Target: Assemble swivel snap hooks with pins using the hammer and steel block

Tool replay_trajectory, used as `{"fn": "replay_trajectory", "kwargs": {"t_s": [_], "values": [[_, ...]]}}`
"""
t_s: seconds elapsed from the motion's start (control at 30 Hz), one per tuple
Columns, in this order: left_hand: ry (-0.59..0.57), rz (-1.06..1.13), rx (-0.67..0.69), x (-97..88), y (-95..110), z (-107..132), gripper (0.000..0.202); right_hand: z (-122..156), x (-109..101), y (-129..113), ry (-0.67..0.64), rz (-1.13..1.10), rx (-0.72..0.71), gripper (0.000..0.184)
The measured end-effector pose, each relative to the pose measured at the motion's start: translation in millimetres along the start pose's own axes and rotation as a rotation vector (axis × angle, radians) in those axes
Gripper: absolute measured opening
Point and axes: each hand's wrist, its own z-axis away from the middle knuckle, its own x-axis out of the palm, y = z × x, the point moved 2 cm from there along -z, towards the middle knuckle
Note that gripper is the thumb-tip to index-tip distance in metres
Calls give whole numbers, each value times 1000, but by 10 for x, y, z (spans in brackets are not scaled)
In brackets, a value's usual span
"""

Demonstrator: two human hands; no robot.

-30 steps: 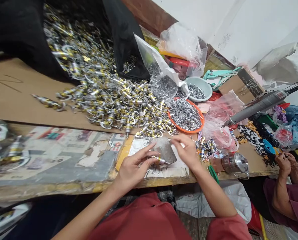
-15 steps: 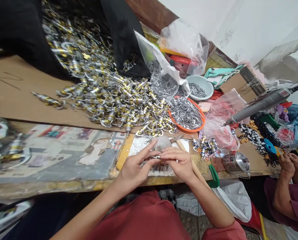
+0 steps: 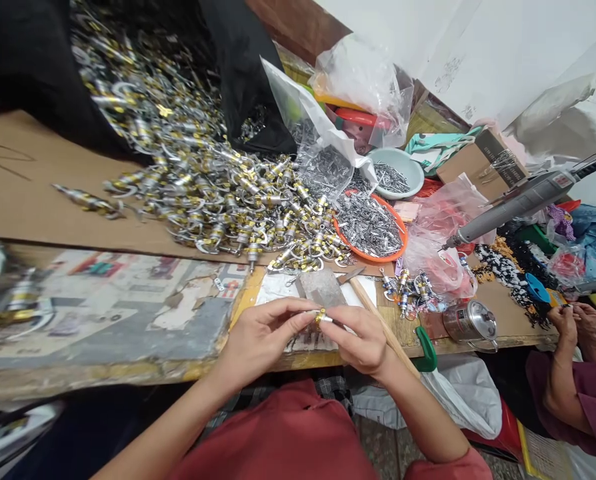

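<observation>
My left hand (image 3: 261, 337) and my right hand (image 3: 361, 340) meet above the near table edge. Both pinch one small silver and gold metal clasp (image 3: 322, 317) between their fingertips. Just beyond the hands lies a grey metal block (image 3: 322, 288) on white paper. A hammer with a wooden handle (image 3: 378, 319) lies to the right of the block. A large heap of silver and gold clasps (image 3: 203, 173) spills from a black bag across the brown cardboard behind.
An orange dish of small silver parts (image 3: 371, 227) and a pale bowl (image 3: 397, 175) stand at the back right, among plastic bags (image 3: 363, 80). A grey rotary tool (image 3: 518, 203) hangs at the right. A small steel tin (image 3: 471, 325) sits near the edge. Another person's hands (image 3: 575, 320) work at far right.
My right hand came back from beside the block and joined my left hand on the clasp. Both hands then drew slightly nearer to me, uncovering the block and the hammer.
</observation>
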Motion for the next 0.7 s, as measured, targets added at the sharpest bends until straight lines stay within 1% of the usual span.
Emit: {"fn": "replay_trajectory", "kwargs": {"t_s": [0.1,0.23,0.3,0.37,0.47,0.57,0.63,0.7], "values": [[-52,-62,58,-28,28,11,19,-5,-10,17,15,-25,62,38],[-40,-80,91,-48,28,14,18,2,25,0,58,-93,155,38],[-43,-61,60,-30,11,13,20,-2,46,-17,87,-140,242,32],[-8,-26,-4,-6,-20,17,23,-11,64,-33,109,-189,356,23],[65,33,-87,34,-82,46,35,-12,86,-53,146,-261,527,14],[43,90,-91,76,-142,82,59,12,108,-64,179,-338,671,12],[38,103,-82,82,-175,94,67,24,116,-45,133,-403,742,13],[46,110,-87,68,-200,87,65,7,102,27,8,-461,752,13]]}}
